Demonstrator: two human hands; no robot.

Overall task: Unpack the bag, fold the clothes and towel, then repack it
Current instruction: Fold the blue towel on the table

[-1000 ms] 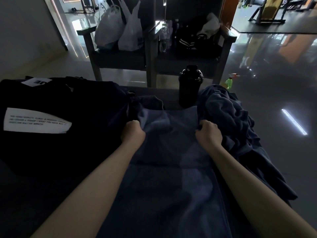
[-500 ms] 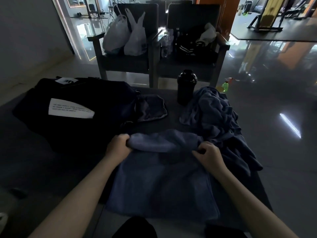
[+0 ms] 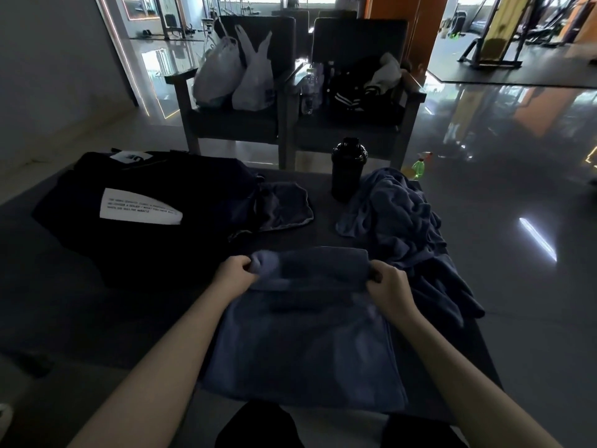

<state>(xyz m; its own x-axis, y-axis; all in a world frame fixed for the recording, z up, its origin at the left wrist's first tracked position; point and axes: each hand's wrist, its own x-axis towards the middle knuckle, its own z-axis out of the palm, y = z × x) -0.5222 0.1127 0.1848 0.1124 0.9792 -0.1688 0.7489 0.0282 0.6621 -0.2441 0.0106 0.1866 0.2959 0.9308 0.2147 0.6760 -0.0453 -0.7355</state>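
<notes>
blue-grey cloth point(image 3: 307, 337) lies flat on the dark table point(image 3: 97, 321), its far edge rolled into a fold that runs left to right between the hands. the left hand point(image 3: 234, 274) curls round the fold's left end and the right hand point(image 3: 389, 286) pinches its right end. the cloth's length runs from the fold back toward the person, and its near edge reaches the table's near edge. bare table shows beyond the fold and left of the left hand. just right of the right hand is a crumpled blue heap point(image 3: 400, 218), which spills over the table's right edge. a black bag point(image 3: 155, 240) sits ahead of the left hand. its white label point(image 3: 139, 210) carries lines of small black print, too small to read.
</notes>
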